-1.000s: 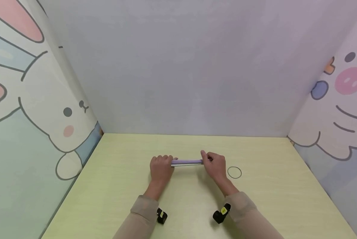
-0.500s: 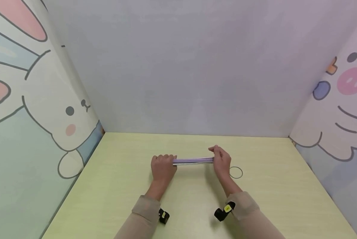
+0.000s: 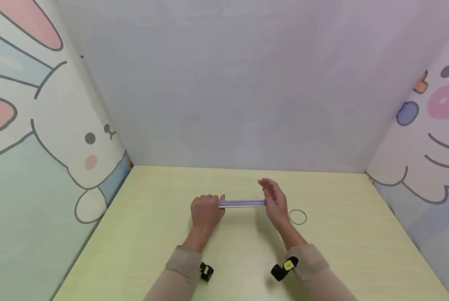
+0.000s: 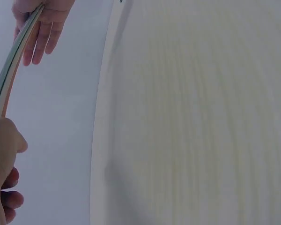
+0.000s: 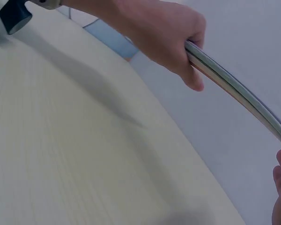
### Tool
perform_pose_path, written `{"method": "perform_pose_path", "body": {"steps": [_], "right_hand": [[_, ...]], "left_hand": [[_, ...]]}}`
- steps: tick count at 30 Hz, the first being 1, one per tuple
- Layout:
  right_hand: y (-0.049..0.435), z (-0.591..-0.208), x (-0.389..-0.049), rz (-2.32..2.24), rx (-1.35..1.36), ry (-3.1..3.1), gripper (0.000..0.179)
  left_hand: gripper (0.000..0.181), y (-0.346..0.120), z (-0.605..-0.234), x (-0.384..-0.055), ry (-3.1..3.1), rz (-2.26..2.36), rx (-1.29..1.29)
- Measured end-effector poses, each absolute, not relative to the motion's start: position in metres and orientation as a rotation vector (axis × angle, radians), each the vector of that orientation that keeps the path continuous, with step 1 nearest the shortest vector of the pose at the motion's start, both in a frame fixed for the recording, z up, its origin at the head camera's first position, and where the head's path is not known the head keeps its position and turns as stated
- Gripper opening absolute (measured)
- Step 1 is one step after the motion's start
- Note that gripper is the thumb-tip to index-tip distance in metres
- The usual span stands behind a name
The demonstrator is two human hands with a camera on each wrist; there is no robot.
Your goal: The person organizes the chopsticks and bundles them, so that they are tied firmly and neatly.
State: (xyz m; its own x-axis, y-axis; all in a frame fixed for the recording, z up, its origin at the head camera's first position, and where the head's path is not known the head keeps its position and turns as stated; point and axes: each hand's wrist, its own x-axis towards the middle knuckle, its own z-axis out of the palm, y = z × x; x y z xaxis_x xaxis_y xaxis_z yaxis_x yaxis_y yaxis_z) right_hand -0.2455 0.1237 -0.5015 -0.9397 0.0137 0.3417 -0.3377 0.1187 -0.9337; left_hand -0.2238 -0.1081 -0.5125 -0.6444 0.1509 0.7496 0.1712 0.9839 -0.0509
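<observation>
My left hand [image 3: 205, 211] grips one end of a bundle of thin, straight sticks [image 3: 243, 203], lilac and white in the head view. The bundle is held level above the table. At its other end is my right hand [image 3: 277, 205], fingers extended, with the stick ends against the palm. The left wrist view shows that right palm [image 4: 49, 14] and its straight fingers below the stick ends. In the right wrist view, the left fist [image 5: 168, 37] is wrapped round the sticks [image 5: 239, 91]. The ends inside the left hand are hidden.
A thin dark loop [image 3: 306, 217], like an elastic band, lies flat on the pale wood-grain table [image 3: 345, 251] just right of my right hand. A grey-white wall [image 3: 239, 104] stands behind the table, with cartoon-printed panels on both sides. Black cameras [image 3: 284, 269] sit at the wrists.
My right hand has loosened from a closed grip, its fingers straightening. It shifted right along the bundle to the end, then slightly back left. The left hand keeps its grip.
</observation>
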Motion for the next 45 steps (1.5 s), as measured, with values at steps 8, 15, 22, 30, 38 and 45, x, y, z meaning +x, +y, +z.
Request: {"method": "perform_pose_path", "body": {"steps": [8, 15, 22, 30, 38, 45], "right_hand": [[0.127, -0.490, -0.245, 1.950, 0.249, -2.160, 0.041], [0.126, -0.490, -0.243, 2.065, 0.319, -2.202, 0.037], [0.119, -0.488, -0.235, 2.133, 0.217, -2.049, 0.026], [0.116, -0.475, -0.228, 2.215, 0.214, -2.082, 0.032], [0.107, -0.475, -0.225, 2.062, 0.196, -2.186, 0.035], [0.123, -0.477, -0.227, 2.091, 0.276, -2.162, 0.049]], "left_hand": [[0.056, -0.110, -0.511, -0.222, -2.178, -0.031, -0.309], [0.037, -0.111, -0.508, -0.225, -2.050, -0.076, -0.306], [0.032, -0.115, -0.511, -0.220, -1.942, -0.074, -0.360], [0.035, -0.118, -0.515, -0.223, -1.925, -0.116, -0.324], [0.044, -0.118, -0.513, -0.223, -1.977, -0.088, -0.286], [0.040, -0.122, -0.508, -0.220, -1.992, -0.097, -0.278]]}}
